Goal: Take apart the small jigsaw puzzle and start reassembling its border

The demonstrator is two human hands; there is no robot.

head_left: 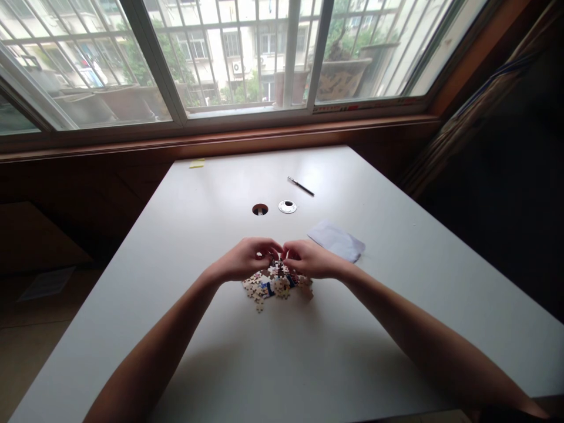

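A heap of small jigsaw puzzle pieces [277,288] lies on the white table, most of them pale, with some blue and dark printed ones. My left hand [249,258] reaches in over the far left of the heap, its fingers curled round some pieces. From the other side my right hand [311,258] curls in the same way at the heap's far right. The two hands' fingertips nearly meet above the pile, where several pieces show between them. Exactly how many pieces each hand holds is hidden by the fingers.
On the white table [211,211], a folded pale sheet or bag [337,239] lies beyond my right wrist. Farther back are a black pen [301,186], a round cable hole [259,210], its silver cover [287,207] and a yellow sticky note [197,163]. A barred window stands behind.
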